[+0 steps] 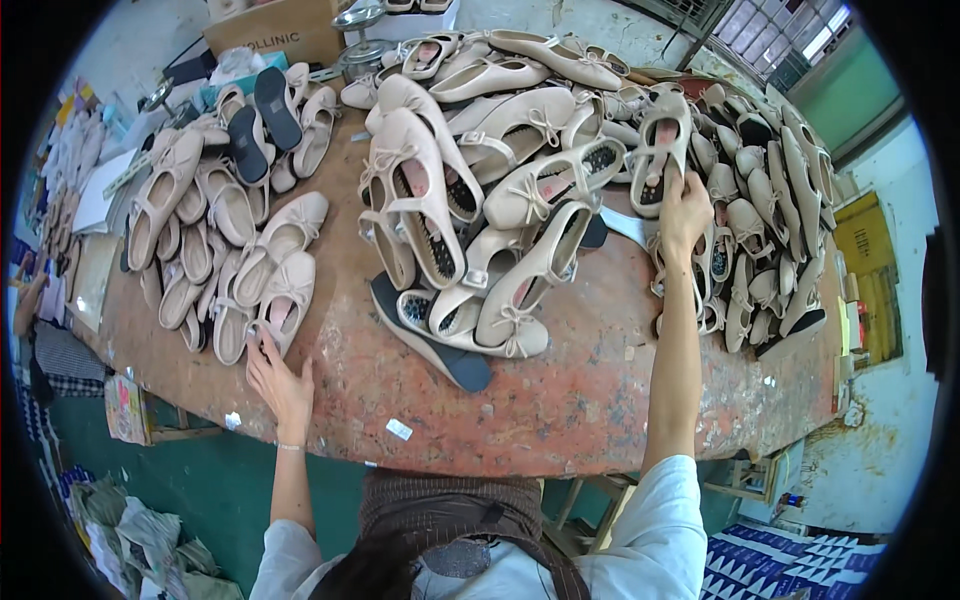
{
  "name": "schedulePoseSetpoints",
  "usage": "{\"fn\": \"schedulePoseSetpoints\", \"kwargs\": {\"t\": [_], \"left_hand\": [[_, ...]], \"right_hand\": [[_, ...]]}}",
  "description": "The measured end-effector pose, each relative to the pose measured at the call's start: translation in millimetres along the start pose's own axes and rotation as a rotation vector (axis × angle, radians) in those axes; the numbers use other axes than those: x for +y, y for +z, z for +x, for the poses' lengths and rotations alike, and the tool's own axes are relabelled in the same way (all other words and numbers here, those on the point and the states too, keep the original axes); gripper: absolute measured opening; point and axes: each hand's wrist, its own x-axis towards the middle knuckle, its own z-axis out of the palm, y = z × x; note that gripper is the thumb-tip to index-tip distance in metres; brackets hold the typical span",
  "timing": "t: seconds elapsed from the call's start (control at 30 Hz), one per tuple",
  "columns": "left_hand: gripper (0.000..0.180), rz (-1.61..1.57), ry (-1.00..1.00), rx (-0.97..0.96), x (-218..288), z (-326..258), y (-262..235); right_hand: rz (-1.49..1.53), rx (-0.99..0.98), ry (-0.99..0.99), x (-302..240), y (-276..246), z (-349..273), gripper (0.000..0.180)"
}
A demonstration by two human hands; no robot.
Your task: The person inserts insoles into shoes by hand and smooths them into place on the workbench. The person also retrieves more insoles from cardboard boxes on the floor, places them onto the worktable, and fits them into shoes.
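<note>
The table edge is lying nearest, below both hands. The left hand is resting flat, fingers released, tips touching a beige shoe just beyond them. The right hand is reaching far forward, arm straight, fingers grasping a shoe atop the heap. Risk: pulling it may be dislodging neighbouring shoes, sending them sliding off the pile.

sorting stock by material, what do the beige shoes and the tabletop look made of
Beige shoes: likely smooth leather or faux leather, judging by the soft matte sheen and thin tied bows; which one is unclear. Tabletop: reddish worn surface, mottled and scuffed, perhaps painted wood or laminate.
</note>
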Motion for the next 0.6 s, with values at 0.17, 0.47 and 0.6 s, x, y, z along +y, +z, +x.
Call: {"fn": "schedulePoseSetpoints", "kwargs": {"t": [0.17, 0.47, 0.6], "left_hand": [[0.103, -0.097, -0.028, -0.013, -26, 28, 5], [0.082, -0.927, 0.008, 0.028, -7, 45, -12], [0.082, -0.937, 0.327, 0.116, 88, 123, -71]], "right_hand": [[0.059, 0.129, -0.306, -69, 2, 0, 0.024], [0.801, -0.533, -0.11, -143, -39, -42, 0.036], [0.657, -0.592, -0.068, -116, -123, -120, 0.028]]}}
